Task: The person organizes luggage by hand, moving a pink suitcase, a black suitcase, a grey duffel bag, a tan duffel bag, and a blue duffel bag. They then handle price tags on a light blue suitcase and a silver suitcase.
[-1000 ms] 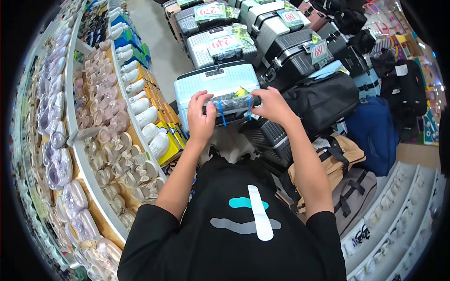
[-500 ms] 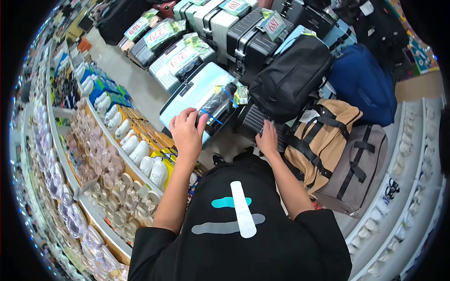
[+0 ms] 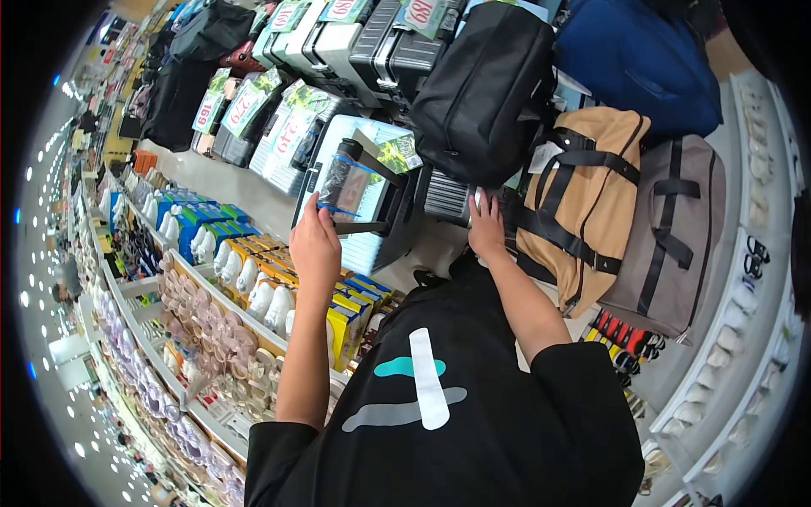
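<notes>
My left hand (image 3: 317, 242) is closed at the near end of the raised, plastic-wrapped telescoping handle (image 3: 345, 182) of a light blue suitcase (image 3: 372, 253). Blue ties cross the wrapping, and a yellow-green tag (image 3: 399, 155) lies beside the handle. The fingers are partly hidden behind the grip. My right hand (image 3: 486, 226) rests with fingers stretched out at the edge of a dark ribbed suitcase (image 3: 446, 199). On top of that suitcase leans a black travel bag (image 3: 477, 93). A tan duffel bag (image 3: 591, 198) with black straps lies just right of my right hand.
A grey-brown duffel bag (image 3: 667, 237) and a blue bag (image 3: 638, 55) stand at the right. More suitcases with price cards (image 3: 296, 127) line the back. Racks of white shoes (image 3: 274, 308) and sandals (image 3: 211, 313) run along the left; a shelf (image 3: 718, 363) curves at the right.
The light blue suitcase's handle has come up out of its body, with my left hand at its end. My right hand has moved up slightly to the dark suitcase. The view has shifted.
</notes>
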Demonstrator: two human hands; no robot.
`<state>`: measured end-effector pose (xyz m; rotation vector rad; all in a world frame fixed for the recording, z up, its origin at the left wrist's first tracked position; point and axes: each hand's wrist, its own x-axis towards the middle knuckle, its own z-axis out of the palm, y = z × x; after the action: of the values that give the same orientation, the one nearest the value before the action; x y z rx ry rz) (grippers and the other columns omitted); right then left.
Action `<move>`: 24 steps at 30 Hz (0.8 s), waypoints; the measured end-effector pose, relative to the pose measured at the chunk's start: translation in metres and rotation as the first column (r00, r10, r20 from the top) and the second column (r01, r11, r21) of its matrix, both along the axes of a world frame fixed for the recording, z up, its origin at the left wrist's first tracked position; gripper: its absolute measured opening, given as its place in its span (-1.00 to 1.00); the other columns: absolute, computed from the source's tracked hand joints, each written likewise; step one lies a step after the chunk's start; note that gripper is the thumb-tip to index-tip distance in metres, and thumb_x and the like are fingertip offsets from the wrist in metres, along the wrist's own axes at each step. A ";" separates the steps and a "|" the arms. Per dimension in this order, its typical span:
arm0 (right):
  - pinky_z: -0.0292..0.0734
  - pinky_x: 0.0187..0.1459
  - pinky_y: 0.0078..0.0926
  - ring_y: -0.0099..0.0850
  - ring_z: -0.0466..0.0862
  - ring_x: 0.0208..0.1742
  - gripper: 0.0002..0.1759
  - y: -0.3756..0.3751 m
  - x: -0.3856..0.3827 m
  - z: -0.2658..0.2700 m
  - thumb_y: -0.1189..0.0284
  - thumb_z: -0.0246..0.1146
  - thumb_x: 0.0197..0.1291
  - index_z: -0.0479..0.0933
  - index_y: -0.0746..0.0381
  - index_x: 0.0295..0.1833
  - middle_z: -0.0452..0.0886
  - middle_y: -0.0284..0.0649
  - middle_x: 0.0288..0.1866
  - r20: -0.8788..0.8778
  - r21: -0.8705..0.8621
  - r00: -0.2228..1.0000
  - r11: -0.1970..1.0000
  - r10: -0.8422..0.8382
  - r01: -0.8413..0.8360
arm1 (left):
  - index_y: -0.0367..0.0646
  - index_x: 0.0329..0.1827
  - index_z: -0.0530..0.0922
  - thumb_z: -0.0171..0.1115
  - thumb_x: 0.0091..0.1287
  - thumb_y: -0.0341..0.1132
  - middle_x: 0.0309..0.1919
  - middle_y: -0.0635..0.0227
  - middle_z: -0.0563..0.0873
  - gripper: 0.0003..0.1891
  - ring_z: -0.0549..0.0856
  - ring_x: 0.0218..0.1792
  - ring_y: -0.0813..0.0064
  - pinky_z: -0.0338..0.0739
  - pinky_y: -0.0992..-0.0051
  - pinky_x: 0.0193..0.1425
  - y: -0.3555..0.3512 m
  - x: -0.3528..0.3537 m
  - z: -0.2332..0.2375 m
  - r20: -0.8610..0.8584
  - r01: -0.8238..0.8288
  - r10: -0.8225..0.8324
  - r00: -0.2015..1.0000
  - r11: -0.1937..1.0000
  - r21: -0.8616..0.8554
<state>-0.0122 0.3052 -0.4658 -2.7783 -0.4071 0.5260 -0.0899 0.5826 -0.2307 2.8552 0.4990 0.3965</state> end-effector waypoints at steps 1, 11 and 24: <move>0.05 0.48 -0.12 -0.01 -0.07 0.59 -0.17 -0.001 0.000 0.003 0.57 0.13 0.12 0.06 0.06 0.54 -0.12 -0.18 0.62 0.000 0.011 1.000 1.000 -0.004 0.004 | -0.22 0.21 0.43 -0.20 0.56 -0.16 -0.41 -0.03 0.67 -0.61 0.64 -0.35 -0.10 0.47 0.09 -0.27 -0.001 0.002 0.004 -0.001 0.010 -0.010 1.000 0.999 -0.050; -0.01 0.51 -0.17 -0.04 -0.09 0.60 -0.16 -0.010 -0.007 0.006 0.59 0.13 0.09 0.08 0.07 0.54 -0.11 -0.18 0.62 -0.020 0.009 0.999 1.000 0.025 -0.025 | -0.30 0.20 0.42 0.01 0.46 -0.13 -0.16 -0.10 0.68 -0.57 0.65 -0.14 -0.09 0.51 0.12 -0.07 -0.007 0.004 0.020 -0.076 0.001 -0.017 0.997 0.981 -0.195; 0.07 0.48 -0.15 -0.06 -0.10 0.60 -0.10 -0.013 -0.004 0.020 0.54 0.21 0.04 0.06 0.07 0.54 -0.14 -0.17 0.62 -0.090 -0.002 0.994 0.998 0.067 -0.068 | -0.20 0.14 0.44 0.19 0.36 -0.11 -0.28 0.01 0.70 -0.58 0.68 -0.27 -0.03 0.54 0.15 -0.22 0.008 0.053 0.017 -0.001 0.035 -0.036 0.999 0.992 -0.121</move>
<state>-0.0162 0.2921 -0.4455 -2.7412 -0.4811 0.6659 -0.0371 0.5901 -0.2135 2.7442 0.4559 0.3435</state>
